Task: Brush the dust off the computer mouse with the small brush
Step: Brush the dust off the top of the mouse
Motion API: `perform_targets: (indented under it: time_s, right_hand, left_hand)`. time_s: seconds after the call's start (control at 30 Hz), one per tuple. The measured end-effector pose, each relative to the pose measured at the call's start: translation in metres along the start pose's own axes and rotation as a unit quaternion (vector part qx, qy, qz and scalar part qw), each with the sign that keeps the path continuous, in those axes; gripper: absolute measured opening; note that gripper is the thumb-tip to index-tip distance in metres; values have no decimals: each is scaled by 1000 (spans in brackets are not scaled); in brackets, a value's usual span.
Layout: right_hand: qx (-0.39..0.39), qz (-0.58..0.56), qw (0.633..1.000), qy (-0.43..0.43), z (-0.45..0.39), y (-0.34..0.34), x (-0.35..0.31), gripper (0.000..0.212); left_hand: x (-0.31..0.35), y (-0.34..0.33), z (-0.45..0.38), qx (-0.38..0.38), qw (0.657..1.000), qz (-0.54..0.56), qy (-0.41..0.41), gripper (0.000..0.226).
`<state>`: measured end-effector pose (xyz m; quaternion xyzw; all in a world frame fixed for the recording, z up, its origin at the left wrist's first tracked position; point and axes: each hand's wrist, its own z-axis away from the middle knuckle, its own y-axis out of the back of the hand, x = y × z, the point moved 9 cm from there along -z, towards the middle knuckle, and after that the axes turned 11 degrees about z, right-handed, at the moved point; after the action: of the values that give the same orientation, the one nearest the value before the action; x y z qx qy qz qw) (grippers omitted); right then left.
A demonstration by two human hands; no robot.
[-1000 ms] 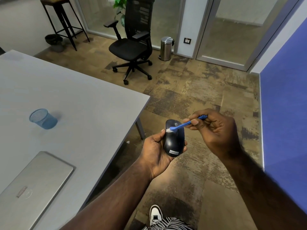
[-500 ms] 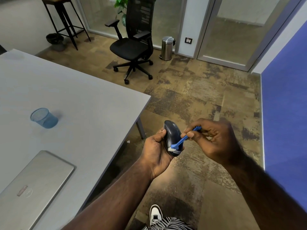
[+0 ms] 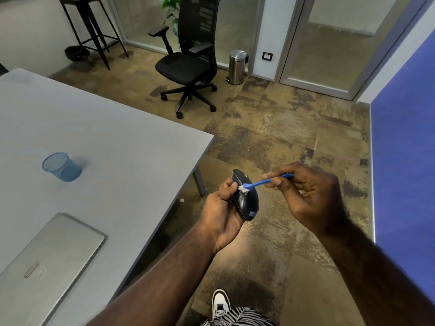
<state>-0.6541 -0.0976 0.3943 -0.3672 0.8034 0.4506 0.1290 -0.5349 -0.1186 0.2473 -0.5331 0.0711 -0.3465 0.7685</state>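
A black computer mouse [image 3: 246, 198] is held in the air beyond the table's corner, tilted on its side, with my left hand [image 3: 221, 210] cupped around its left side and underside. My right hand [image 3: 308, 194] pinches the handle of a small blue brush [image 3: 261, 183]. The brush's white bristles touch the upper left part of the mouse, close to my left thumb. Its far end sticks out past my right fingers.
A grey table [image 3: 117, 142] fills the left, bearing a blue mesh cup [image 3: 61, 167] and a closed silver laptop [image 3: 44, 262]. A black office chair [image 3: 188, 64], a steel bin [image 3: 237, 67] and a tall stool [image 3: 91, 27] stand farther off. A blue wall [image 3: 404, 147] lies right.
The brush head has travelled from the mouse's near end back up to its far left part. My right hand rose with it. The mouse stays in my left hand, turned slightly more sideways.
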Motion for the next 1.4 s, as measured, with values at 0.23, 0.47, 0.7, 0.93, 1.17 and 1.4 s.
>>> perform_targets:
  time_s: [0.23,0.47,0.7,0.93,1.17,1.4]
  right_hand:
    - [36,14,997,-65,-3,2,18,11]
    - [40,22,997,-59,-7,-5,19,12]
    - [10,12,999,-28,-9,-10,11,12]
    - [11,-23,997,-68,-5,-4,23,13]
    - [43,-34,992,-115,-3,1,32,16]
    - [29,-56,993,-101,-1,-1,25,15]
  left_hand:
    - [-5,0,1,-6,1000,-6,11,41]
    - [-10,2,4,-4,1000,-15,23,38]
    - [-13,4,8,5,999,-18,33,43]
    - [-10,8,12,31,999,-14,42,46]
    - [-8,8,17,29,998,11,55,54]
    - [-3,12,14,33,998,40,46,57]
